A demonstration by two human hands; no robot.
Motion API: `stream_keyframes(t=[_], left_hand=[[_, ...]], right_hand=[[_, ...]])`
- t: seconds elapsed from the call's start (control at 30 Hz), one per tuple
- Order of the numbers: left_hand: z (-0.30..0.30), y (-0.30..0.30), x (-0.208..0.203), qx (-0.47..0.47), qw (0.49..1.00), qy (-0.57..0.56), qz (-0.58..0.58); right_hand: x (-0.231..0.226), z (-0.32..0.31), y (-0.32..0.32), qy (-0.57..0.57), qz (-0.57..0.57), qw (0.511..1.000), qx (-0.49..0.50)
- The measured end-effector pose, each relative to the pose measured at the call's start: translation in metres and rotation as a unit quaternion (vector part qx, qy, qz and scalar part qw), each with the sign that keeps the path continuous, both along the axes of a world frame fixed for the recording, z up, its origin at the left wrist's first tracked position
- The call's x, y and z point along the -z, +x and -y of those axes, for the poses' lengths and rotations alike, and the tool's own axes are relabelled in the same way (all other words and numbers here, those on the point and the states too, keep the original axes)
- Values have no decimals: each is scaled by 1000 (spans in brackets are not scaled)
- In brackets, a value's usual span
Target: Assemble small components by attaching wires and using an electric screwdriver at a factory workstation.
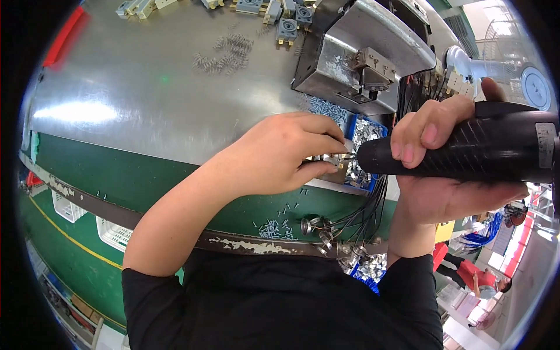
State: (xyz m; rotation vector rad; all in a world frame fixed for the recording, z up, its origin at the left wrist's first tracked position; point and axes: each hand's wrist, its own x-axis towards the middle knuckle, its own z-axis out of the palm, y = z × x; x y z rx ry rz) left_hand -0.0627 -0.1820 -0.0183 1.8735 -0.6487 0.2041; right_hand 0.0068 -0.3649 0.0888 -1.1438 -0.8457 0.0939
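Just right of centre, the left hand [291, 146] pinches a small, mostly hidden, pale metallic part [340, 165], fingers close together; the right hand [423, 133] wraps a black, ribbed, cylindrical power screwdriver [484, 150], best held steady and in line

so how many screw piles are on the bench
2: one pile beside the metal fixture, another pile on the green strip. More may be hidden under the left hand.
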Motion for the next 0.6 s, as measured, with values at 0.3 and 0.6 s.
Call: stream_keyframes(t=[0.3, 0.6], left_hand=[[1, -3, 2, -23, 1000, 10, -1], [3, -3, 4, -26, 1000, 2, 5]], right_hand=[[9, 3, -8, -21, -13, 999, 39], [21, 5, -11, 28, 52, 996, -62]])
